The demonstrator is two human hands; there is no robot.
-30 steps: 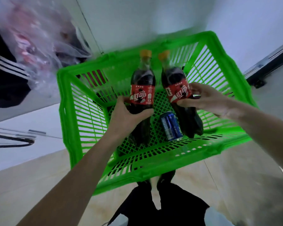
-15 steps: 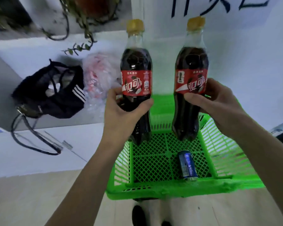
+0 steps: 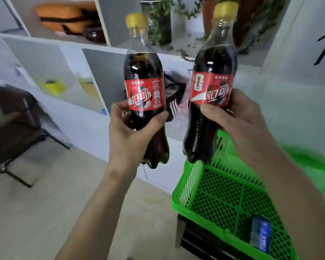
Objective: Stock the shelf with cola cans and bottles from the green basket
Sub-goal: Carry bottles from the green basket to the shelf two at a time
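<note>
Two cola bottles with red labels and yellow caps are held upright in the air. My left hand [image 3: 129, 132] grips the left cola bottle [image 3: 144, 76] around its lower half. My right hand [image 3: 238, 119] grips the right cola bottle [image 3: 213, 64] at the label. Below and to the right stands the green basket [image 3: 195, 173], with one blue can [image 3: 261, 234] lying on its mesh floor. The white shelf [image 3: 94, 45] with open compartments runs behind and to the left of the bottles.
On the shelf sit an orange bag [image 3: 64, 15], yellow items [image 3: 53, 86] in a lower compartment, potted plants [image 3: 161, 21] at the top and a dark striped garment [image 3: 174, 98]. A dark chair [image 3: 15, 124] stands at the left on the light floor.
Both hands have lifted the two bottles out of the basket and carried them up and left toward the shelf. The view has swung left, so the basket now sits at the lower right.
</note>
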